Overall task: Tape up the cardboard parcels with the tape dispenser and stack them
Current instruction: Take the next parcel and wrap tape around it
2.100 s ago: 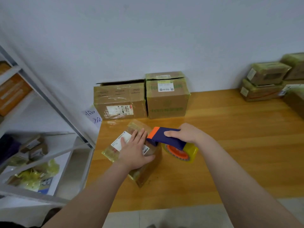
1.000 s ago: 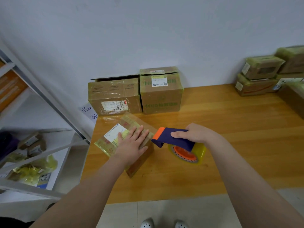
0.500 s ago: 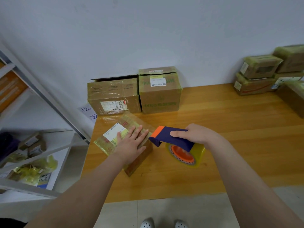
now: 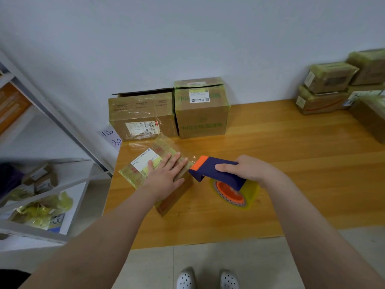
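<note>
The wooden table (image 4: 291, 174) carries a small tape-wrapped parcel (image 4: 143, 163) at nine o'clock, lying askew. At eleven, a low box (image 4: 143, 115) and a taller box (image 4: 201, 117) stand touching, backs to the wall. At two o'clock sits a stack of taped parcels (image 4: 325, 88). The tape dispenser (image 4: 218, 174) is near the middle; whether it touches the wood is unclear.

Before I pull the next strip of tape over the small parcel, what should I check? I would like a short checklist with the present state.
1. Left hand presses flat on the small tape-wrapped cardboard parcel: ok.
2. Right hand grips the navy blue tape dispenser with orange tip: ok.
3. Dispenser tip close to the parcel's right edge: ok; touching it: cannot tell.
4. Yellowish tape roll has tape left: ok.
5. Tape end stuck on the parcel: cannot tell.
</note>
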